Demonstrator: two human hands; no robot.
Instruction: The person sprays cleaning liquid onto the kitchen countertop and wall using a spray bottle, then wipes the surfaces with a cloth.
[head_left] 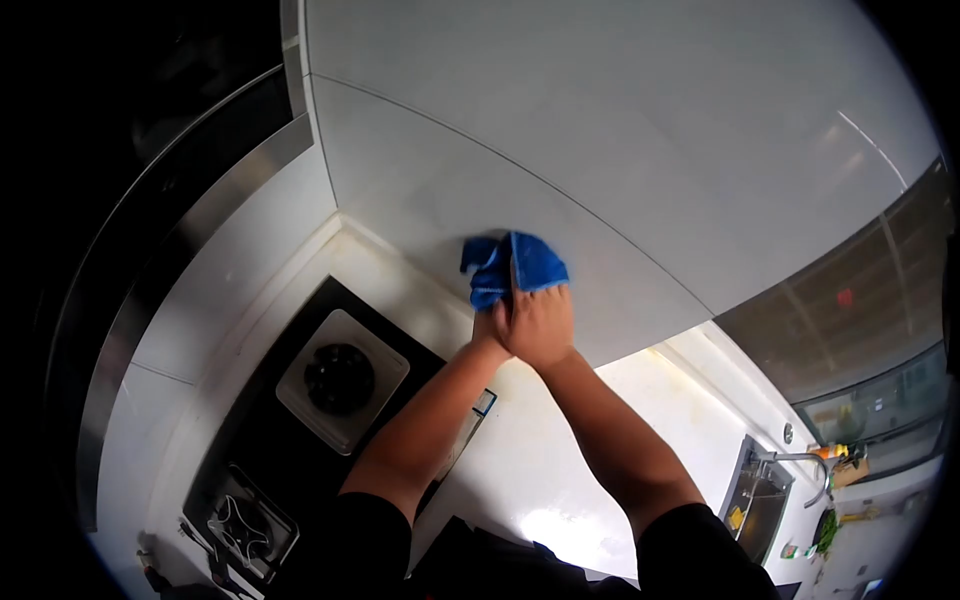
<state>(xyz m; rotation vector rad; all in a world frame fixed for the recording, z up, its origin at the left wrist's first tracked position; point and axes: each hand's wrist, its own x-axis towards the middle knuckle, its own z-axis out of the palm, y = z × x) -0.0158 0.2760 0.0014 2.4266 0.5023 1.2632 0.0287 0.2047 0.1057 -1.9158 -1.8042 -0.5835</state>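
A blue cloth lies bunched against the light grey tiled wall, above the white counter. My right hand grips the cloth, its fingers partly covered by the fabric. My left hand is close beside it, overlapping at the wrist and thumb. The left fingers go into the lower left part of the cloth and are mostly hidden. Both arms reach up and forward, touching each other at the hands.
Below left is a black gas hob with a burner and a second burner. A steel range hood curves along the left. At right are a sink, a tap and a window.
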